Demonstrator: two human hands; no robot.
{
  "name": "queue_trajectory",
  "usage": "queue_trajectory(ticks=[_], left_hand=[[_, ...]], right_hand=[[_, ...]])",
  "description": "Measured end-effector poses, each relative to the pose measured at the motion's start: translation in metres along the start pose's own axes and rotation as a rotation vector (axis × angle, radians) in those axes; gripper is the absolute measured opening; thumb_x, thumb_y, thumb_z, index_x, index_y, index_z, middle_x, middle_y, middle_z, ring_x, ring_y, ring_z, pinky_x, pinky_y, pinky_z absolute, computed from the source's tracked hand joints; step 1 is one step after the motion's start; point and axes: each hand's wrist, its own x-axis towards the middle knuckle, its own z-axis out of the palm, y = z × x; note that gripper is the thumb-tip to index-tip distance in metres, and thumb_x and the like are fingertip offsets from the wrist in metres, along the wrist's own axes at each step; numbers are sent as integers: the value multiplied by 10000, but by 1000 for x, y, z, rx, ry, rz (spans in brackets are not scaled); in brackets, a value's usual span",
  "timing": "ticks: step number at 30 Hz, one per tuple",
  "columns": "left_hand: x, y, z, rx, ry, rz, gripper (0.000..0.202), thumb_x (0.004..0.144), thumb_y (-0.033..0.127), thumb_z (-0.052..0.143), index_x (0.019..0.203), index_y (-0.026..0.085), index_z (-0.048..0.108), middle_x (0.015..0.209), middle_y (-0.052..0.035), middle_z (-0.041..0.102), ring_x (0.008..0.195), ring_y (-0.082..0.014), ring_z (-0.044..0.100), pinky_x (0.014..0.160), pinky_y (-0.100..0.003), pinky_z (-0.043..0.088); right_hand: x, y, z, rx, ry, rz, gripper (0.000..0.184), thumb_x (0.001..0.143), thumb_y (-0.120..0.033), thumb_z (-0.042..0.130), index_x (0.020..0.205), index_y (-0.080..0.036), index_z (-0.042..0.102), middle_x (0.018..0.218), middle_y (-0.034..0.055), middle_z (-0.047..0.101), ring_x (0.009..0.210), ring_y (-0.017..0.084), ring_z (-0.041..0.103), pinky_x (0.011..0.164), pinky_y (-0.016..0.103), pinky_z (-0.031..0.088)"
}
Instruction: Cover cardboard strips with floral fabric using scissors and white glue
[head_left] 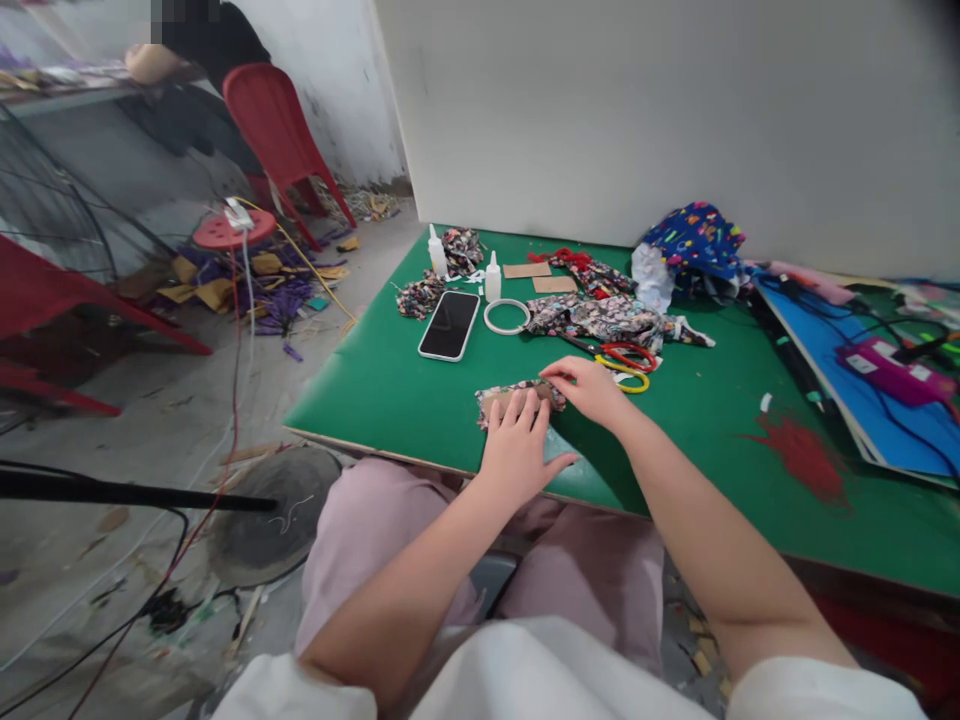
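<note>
Cloth (525, 388) mid-frame seems half wrapped round cardboard (496, 402); left hand (517, 450) presses it, fingers spread flat; right hand's (592, 388) bent fingertips press its edge.

Left hand (517, 450) lies flat, fingers extended; right hand (592, 390) rests palm-down just beside it.
</note>
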Motion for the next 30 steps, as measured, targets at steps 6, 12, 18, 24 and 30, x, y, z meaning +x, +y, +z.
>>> queue_trajectory(ticks=[6,12,18,24,30], left_hand=[[-2,-3,2,-14,-4,0,808,756,645,356,1314,63,307,1382,-157,312,1280,-310,236,1022,-513,199],[-1,-2,4,-61,12,7,785,771,616,371,1318,59,295,1385,-154,307,1288,-310,225,1031,-518,188],[-13,-35,-11,-169,177,-76,373,863,319,379,1162,134,502,1321,-93,427,1283,-249,269,1036,-470,242],[-27,-91,-27,-142,164,37,273,803,138,400,928,180,639,1091,-21,621,1215,-222,390,1045,-474,245],[-16,-117,-38,-105,16,369,330,746,109,434,1001,192,627,1188,-34,562,1239,-234,355,1033,-471,275]], right_hand=[[-19,-2,15,-67,-114,-44,296,823,-161,435,1044,-196,629,1138,66,603,1117,193,515,979,390,382],[-25,10,17,-25,-121,-97,330,825,-203,476,1142,-219,562,1208,61,545,1176,188,455,1022,433,328],[-25,15,19,7,-101,-125,332,817,-245,507,1143,-214,562,1197,71,555,1163,188,469,1028,430,322],[-25,19,20,27,-90,-128,322,818,-252,511,1135,-245,564,1193,43,562,1159,177,475,1023,431,330],[-25,21,21,26,-79,-137,320,812,-237,516,1127,-244,571,1187,42,566,1146,181,487,1017,430,342]])
